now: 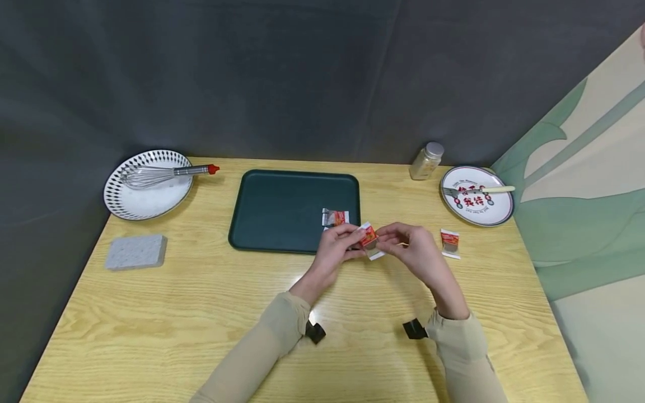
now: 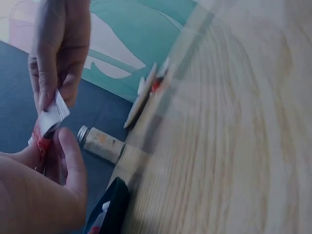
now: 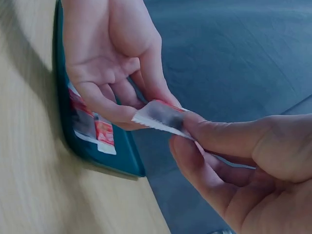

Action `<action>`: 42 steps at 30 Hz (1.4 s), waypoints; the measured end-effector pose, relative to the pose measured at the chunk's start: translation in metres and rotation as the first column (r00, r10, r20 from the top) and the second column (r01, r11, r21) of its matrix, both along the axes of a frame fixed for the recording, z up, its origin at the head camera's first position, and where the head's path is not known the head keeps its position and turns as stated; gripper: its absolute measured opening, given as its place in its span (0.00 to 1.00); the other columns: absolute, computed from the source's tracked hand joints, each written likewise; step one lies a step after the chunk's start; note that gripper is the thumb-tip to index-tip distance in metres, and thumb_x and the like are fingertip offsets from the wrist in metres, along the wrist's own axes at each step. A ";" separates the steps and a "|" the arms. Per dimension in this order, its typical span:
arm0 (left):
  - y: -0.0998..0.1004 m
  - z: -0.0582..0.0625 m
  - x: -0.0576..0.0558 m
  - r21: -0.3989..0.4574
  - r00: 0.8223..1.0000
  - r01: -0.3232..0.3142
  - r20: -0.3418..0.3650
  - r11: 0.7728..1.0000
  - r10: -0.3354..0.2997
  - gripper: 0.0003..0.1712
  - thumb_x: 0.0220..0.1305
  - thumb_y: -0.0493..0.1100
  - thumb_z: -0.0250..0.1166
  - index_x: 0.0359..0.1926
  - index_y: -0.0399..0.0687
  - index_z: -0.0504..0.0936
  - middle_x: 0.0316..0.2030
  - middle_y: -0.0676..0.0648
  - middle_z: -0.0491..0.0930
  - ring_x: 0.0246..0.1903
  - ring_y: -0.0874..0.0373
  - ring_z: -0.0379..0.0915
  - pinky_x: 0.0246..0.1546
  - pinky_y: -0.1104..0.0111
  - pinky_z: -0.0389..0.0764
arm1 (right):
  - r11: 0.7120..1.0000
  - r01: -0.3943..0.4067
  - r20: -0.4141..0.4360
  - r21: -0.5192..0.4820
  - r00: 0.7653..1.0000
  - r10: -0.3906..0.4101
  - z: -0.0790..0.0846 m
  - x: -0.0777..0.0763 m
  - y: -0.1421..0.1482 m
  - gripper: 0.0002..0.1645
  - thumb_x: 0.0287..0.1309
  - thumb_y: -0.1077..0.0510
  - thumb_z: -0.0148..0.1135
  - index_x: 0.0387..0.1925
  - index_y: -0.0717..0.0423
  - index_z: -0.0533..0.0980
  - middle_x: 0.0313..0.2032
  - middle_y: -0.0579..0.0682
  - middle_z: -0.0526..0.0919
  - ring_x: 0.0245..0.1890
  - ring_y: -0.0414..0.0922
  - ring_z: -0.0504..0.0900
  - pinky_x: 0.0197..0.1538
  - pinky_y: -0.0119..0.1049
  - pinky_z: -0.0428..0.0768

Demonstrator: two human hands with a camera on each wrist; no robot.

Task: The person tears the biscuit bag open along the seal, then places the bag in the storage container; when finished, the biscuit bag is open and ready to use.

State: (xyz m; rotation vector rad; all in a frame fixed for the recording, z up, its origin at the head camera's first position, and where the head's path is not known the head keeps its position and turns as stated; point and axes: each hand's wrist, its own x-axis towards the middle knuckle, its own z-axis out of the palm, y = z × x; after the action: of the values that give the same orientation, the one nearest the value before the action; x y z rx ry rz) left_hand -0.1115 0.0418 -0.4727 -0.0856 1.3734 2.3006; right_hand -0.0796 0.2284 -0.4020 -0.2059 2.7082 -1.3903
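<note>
Between my two hands is a small snack packet (image 1: 369,240), red with a see-through part and white crimped ends. My left hand (image 1: 335,246) pinches one side of it, above the tray's front right corner. At the opposite edge, my right hand (image 1: 417,251) grips the packet between thumb and fingers, as the right wrist view shows closely. Similar packets (image 3: 90,117) lie on the dark green tray (image 1: 282,210), partly covered by my left hand in the head view. One more packet (image 1: 450,243) rests on the table, right of my right hand.
A patterned plate (image 1: 146,207) with a whisk (image 1: 176,172) on it stands at the back left, a grey sponge (image 1: 136,252) in front. At the back right are a seasoning jar (image 1: 426,161) and a plate (image 1: 478,215) bearing a fork (image 1: 496,189). Dark cloth hangs behind.
</note>
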 end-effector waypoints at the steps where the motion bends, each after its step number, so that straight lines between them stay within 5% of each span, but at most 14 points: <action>1: 0.000 0.001 0.001 -0.003 1.000 -0.013 0.011 1.000 0.013 0.04 0.77 0.33 0.65 0.43 0.38 0.86 0.33 0.49 0.84 0.30 0.61 0.81 0.37 0.69 0.87 | 1.000 0.003 0.004 -0.007 1.000 -0.003 -0.001 0.001 -0.001 0.11 0.65 0.70 0.74 0.48 0.70 0.85 0.38 0.58 0.90 0.38 0.49 0.87 0.37 0.26 0.82; 10: 0.002 0.006 0.006 -0.043 0.996 -0.078 0.038 0.996 0.080 0.06 0.75 0.34 0.67 0.44 0.34 0.87 0.34 0.49 0.85 0.31 0.61 0.82 0.35 0.70 0.85 | 0.999 0.032 -0.002 -0.039 0.999 -0.032 -0.004 0.009 -0.010 0.10 0.65 0.71 0.73 0.47 0.70 0.85 0.37 0.58 0.90 0.38 0.51 0.87 0.35 0.26 0.81; 20: -0.013 0.008 -0.003 -0.104 0.992 -0.018 -0.126 0.994 0.005 0.09 0.73 0.32 0.70 0.49 0.28 0.88 0.37 0.47 0.89 0.36 0.60 0.87 0.37 0.67 0.88 | 1.000 0.031 -0.038 0.002 0.999 -0.031 -0.003 -0.002 -0.014 0.09 0.70 0.65 0.71 0.49 0.67 0.85 0.40 0.57 0.89 0.40 0.50 0.87 0.41 0.29 0.83; 26: -0.017 0.008 -0.004 -0.107 0.991 0.042 -0.120 0.993 -0.055 0.09 0.75 0.31 0.68 0.49 0.26 0.86 0.35 0.49 0.88 0.35 0.61 0.85 0.35 0.70 0.87 | 0.994 0.070 0.013 -0.084 0.998 -0.069 -0.010 -0.010 -0.018 0.07 0.68 0.68 0.72 0.44 0.69 0.84 0.37 0.59 0.88 0.33 0.48 0.86 0.37 0.30 0.85; 42: -0.026 0.004 -0.016 -0.159 0.976 0.132 -0.150 0.978 -0.156 0.10 0.75 0.30 0.65 0.51 0.23 0.84 0.37 0.49 0.88 0.34 0.63 0.85 0.35 0.72 0.85 | 0.925 0.165 0.121 -0.343 0.984 -0.131 -0.026 -0.009 -0.021 0.09 0.69 0.71 0.69 0.46 0.76 0.82 0.39 0.63 0.86 0.35 0.38 0.86 0.43 0.38 0.89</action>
State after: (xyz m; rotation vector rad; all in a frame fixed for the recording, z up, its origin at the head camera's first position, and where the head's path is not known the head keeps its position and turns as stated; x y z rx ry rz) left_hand -0.1273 0.0158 -0.4690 0.1540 1.5765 2.1221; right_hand -0.0887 0.2074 -0.4283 0.0451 2.4218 -1.8720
